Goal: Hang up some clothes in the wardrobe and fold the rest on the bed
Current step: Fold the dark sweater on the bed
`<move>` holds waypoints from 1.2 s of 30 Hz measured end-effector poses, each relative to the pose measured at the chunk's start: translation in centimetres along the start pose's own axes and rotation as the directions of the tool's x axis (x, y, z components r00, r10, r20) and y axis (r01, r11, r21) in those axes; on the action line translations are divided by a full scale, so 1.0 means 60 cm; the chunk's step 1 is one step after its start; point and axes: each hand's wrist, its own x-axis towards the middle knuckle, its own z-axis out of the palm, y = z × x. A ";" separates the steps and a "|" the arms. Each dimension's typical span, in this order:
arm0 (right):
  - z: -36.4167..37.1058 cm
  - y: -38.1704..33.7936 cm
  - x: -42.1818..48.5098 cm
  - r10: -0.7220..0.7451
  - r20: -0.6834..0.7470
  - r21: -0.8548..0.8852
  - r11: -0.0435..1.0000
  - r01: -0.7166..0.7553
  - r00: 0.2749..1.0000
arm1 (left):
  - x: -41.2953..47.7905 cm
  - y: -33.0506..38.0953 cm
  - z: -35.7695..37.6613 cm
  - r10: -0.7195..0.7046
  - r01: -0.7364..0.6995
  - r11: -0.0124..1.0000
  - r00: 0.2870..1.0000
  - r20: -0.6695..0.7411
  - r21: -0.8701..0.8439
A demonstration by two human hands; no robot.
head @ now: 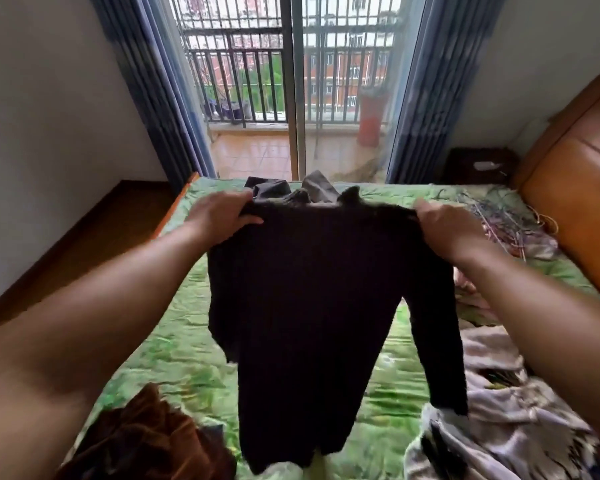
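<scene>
A black long-sleeved top [312, 306] hangs in the air over the bed [174, 344], stretched wide by its shoulders. My left hand [222, 216] grips the left shoulder and my right hand [447, 226] grips the right one. Body and sleeves dangle straight down, the hem close to the green bedspread. A dark grey garment [291, 190] lies on the far side of the bed, partly hidden behind the top's collar.
A brown garment [142, 434] lies bunched at the near left of the bed. Pale grey and patterned clothes [506, 410] pile up at the right. An orange padded headboard [575, 188] stands at the right. Blue curtains [153, 81] frame a glass balcony door [291, 81] beyond the bed.
</scene>
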 end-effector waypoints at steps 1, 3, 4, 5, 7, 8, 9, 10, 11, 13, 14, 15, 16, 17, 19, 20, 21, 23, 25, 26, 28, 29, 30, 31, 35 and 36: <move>-0.032 0.010 0.034 0.006 -0.115 -0.028 1.000 -0.009 0.993 | 0.033 -0.004 -0.035 -0.016 0.018 1.000 0.997 -0.077 0.018; -0.108 0.024 0.095 0.019 -0.382 -0.092 0.994 -0.058 0.924 | 0.091 -0.011 -0.104 -0.046 0.061 0.997 0.960 -0.278 0.046; -0.147 0.029 0.121 0.043 -0.491 -0.081 0.992 -0.095 0.870 | 0.112 -0.011 -0.139 -0.058 0.086 0.994 0.928 -0.369 0.062; -0.185 0.032 0.141 0.090 -0.553 -0.033 0.991 -0.130 0.828 | 0.128 -0.008 -0.173 -0.066 0.109 0.991 0.895 -0.441 0.072; -0.242 0.036 0.165 0.181 -0.568 0.106 0.983 -0.146 0.803 | 0.143 -0.002 -0.220 -0.088 0.143 0.987 0.849 -0.522 0.067; -0.258 0.037 0.170 0.202 -0.555 0.179 0.976 -0.121 0.807 | 0.142 0.002 -0.232 -0.099 0.151 0.987 0.839 -0.535 0.054; -0.268 0.033 0.166 0.214 -0.548 0.256 0.963 -0.082 0.808 | 0.136 0.006 -0.237 -0.103 0.148 0.988 0.842 -0.530 0.043; -0.270 0.027 0.156 0.231 -0.534 0.347 0.937 -0.038 0.813 | 0.127 0.012 -0.236 -0.095 0.131 0.991 0.855 -0.510 0.036; -0.263 0.019 0.140 0.257 -0.501 0.444 0.896 -0.009 0.826 | 0.115 0.017 -0.227 -0.071 0.099 0.995 0.874 -0.481 0.034; -0.233 0.003 0.100 0.264 -0.412 0.598 0.801 0.041 0.872 | 0.085 0.031 -0.192 -0.004 0.015 1.000 0.911 -0.411 0.024; -0.210 -0.003 0.078 0.239 -0.382 0.616 0.786 0.053 0.893 | 0.068 0.036 -0.168 0.018 -0.014 1.000 0.928 -0.372 0.015; -0.185 -0.009 0.057 0.198 -0.348 0.590 0.806 0.050 0.916 | 0.048 0.042 -0.141 0.031 -0.031 0.999 0.945 -0.327 0.005; -0.159 -0.013 0.037 0.142 -0.287 0.538 0.842 0.037 0.947 | 0.027 0.046 -0.109 0.055 -0.060 0.998 0.959 -0.279 -0.010; -0.127 -0.018 0.014 0.077 -0.187 0.466 0.884 0.019 0.979 | 0.003 0.052 -0.077 0.087 -0.097 0.995 0.970 -0.228 -0.031; -0.052 -0.028 -0.038 -0.043 0.051 0.292 0.956 0.027 0.998 | -0.053 0.061 0.004 0.134 -0.143 0.986 0.986 -0.104 -0.087; -0.007 -0.032 -0.065 -0.097 0.137 0.214 0.975 0.066 0.986 | -0.085 0.065 0.052 0.144 -0.145 0.983 0.989 -0.016 -0.112; 0.040 -0.038 -0.096 -0.136 0.211 0.159 0.982 0.103 0.968 | -0.118 0.067 0.105 0.151 -0.140 0.983 0.985 0.084 -0.119; 0.128 -0.052 -0.160 -0.177 0.359 0.080 0.984 0.159 0.916 | -0.189 0.071 0.218 0.163 -0.138 0.984 0.953 0.257 -0.115; 0.214 -0.069 -0.229 -0.194 0.506 0.074 0.981 0.182 0.841 | -0.270 0.085 0.325 0.164 -0.122 0.984 0.901 0.402 -0.128; 0.246 -0.076 -0.261 -0.196 0.561 0.072 0.980 0.188 0.804 | -0.306 0.099 0.358 0.159 -0.116 0.986 0.871 0.464 -0.120; 0.316 -0.094 -0.326 -0.210 0.656 0.054 0.971 0.232 0.725 | -0.376 0.131 0.421 0.167 -0.163 0.985 0.805 0.569 -0.059; 0.350 -0.103 -0.355 -0.217 0.681 0.050 0.967 0.251 0.699 | -0.404 0.145 0.447 0.160 -0.178 0.983 0.768 0.620 -0.033; 0.383 -0.113 -0.386 -0.222 0.709 0.050 0.963 0.265 0.670 | -0.431 0.157 0.470 0.146 -0.176 0.984 0.729 0.669 -0.023; 0.409 -0.123 -0.415 -0.226 0.738 0.052 0.958 0.280 0.636 | -0.455 0.168 0.490 0.136 -0.177 0.984 0.687 0.714 -0.017; 0.485 -0.150 -0.506 -0.247 0.813 0.074 0.942 0.327 0.527 | -0.532 0.193 0.550 0.150 -0.214 0.976 0.593 0.791 -0.024; 0.500 -0.154 -0.525 -0.245 0.822 0.073 0.941 0.331 0.514 | -0.548 0.198 0.562 0.155 -0.231 0.973 0.580 0.800 -0.021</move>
